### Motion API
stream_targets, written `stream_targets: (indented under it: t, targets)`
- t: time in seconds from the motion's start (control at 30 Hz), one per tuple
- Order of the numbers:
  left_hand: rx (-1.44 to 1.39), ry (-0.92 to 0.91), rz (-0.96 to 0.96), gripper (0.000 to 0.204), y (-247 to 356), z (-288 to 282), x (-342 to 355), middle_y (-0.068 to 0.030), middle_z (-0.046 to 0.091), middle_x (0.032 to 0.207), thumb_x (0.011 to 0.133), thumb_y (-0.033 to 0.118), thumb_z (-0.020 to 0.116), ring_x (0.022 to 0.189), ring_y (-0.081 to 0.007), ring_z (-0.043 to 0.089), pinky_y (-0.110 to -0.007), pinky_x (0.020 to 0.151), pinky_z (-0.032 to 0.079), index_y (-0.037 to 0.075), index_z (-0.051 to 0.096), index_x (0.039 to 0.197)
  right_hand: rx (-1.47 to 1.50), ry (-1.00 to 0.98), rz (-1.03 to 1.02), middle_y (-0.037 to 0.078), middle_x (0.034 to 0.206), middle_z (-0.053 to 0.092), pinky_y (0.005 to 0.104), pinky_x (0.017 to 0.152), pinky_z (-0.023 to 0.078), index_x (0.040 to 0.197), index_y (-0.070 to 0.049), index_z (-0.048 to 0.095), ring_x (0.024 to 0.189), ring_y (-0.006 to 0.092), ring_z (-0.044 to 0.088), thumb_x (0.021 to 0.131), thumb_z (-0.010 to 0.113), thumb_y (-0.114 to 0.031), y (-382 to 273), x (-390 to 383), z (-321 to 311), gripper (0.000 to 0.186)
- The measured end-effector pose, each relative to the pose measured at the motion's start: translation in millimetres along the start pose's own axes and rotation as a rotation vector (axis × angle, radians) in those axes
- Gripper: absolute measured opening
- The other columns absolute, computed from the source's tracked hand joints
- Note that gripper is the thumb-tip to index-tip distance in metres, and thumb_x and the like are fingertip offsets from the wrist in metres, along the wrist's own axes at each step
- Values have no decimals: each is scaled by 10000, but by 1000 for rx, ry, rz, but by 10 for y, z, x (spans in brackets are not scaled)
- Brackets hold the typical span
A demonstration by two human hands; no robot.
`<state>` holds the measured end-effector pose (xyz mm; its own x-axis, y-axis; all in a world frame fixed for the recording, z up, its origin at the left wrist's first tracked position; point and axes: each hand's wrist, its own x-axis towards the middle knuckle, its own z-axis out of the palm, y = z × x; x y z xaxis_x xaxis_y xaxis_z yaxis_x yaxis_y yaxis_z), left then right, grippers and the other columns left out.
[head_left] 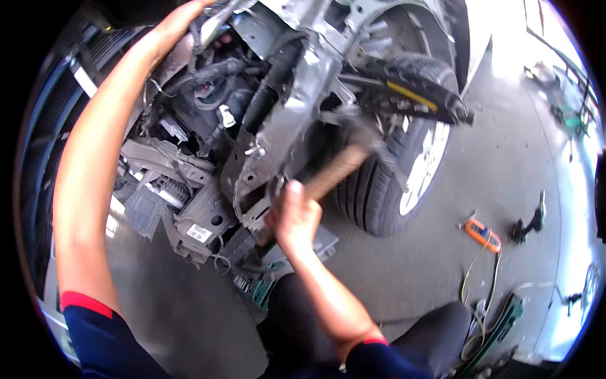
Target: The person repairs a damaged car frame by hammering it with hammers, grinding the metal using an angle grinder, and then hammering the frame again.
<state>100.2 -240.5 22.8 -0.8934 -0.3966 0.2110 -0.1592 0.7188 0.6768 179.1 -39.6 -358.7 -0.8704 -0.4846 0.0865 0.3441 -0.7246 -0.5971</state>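
My right hand (295,218) is closed round the wooden handle of a hammer (338,170). The hammer's head is smeared by motion and lies in front of the tyre, beside the bare metal frame rail (293,120) of a car with its front stripped. My left arm stretches up along the left side to the car's front end. Only the edge of my left hand (197,7) shows at the top, by the bodywork, and its fingers are hidden. Between my arms sits the exposed bay with wiring (214,72) and crumpled metal parts (170,161).
A wheel with a black tyre (372,196) stands right of the rail, under a black part with a yellow stripe (410,95). On the grey floor at right lie an orange tool (483,235), a dark tool (530,221), cables and a green bar (499,335).
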Motion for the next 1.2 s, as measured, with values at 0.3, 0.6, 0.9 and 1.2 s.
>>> stream_targets:
  t: [0.3,0.6,0.9,1.2]
  targets:
    - [24,60,-7,392,195,55,-31,-40,651,847,985,463,482,706,-166,578,-312,672,464,120,667,1028,-261,55,-528,6,567,507,301,473,468,747,-97,534,465,137,493,1034,540,-289,-170,99,-132,346]
    - [83,135,-36,400,172,-29,-223,-25,634,730,966,477,485,584,-161,546,-313,578,449,128,678,936,454,11,-786,78,558,579,338,502,519,707,-87,568,492,169,586,1025,447,-298,-960,-187,-668,400]
    - [224,195,92,421,59,-17,-154,-11,618,613,947,492,488,461,-156,514,-314,483,433,136,688,845,-123,55,151,-3,538,528,302,402,415,740,-54,551,419,123,518,998,625,-227,-349,26,-34,319]
    - [38,169,-32,361,306,132,-131,0,583,591,948,432,501,444,-156,518,-316,444,439,130,672,848,-285,8,-408,46,583,575,319,482,457,788,-36,603,494,131,549,994,580,-357,-76,278,-266,382]
